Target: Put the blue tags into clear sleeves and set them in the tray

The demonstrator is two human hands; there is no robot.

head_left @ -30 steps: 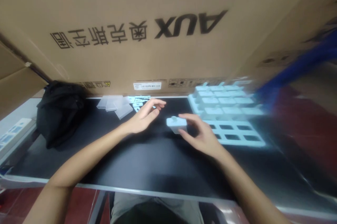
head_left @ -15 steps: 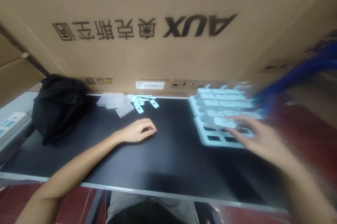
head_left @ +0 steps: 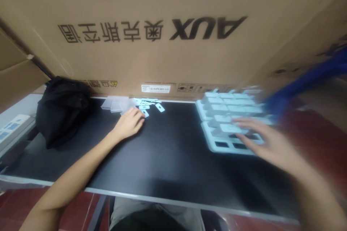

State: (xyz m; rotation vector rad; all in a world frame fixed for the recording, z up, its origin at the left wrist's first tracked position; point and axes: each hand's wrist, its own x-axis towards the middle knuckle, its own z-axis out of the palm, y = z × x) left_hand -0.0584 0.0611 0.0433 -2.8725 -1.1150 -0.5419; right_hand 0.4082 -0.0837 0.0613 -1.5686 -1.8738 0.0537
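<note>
At frame right, the popsicle mould (head_left: 227,129) lies crosswise, left of right hand (head_left: 267,143); whether its or left hand's (head_left: 128,123) fingers pinch, I cannot tell.

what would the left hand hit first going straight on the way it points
Probably the nearest blue lid, just ahead of the left hand; fingertips and lid overlap in view, so whether they already touch is unclear.

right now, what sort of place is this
Perhaps a small workshop or storeroom: a black-topped table carries pale-blue trays and loose pale-blue pieces, with a large AUX carton standing behind it.
</note>
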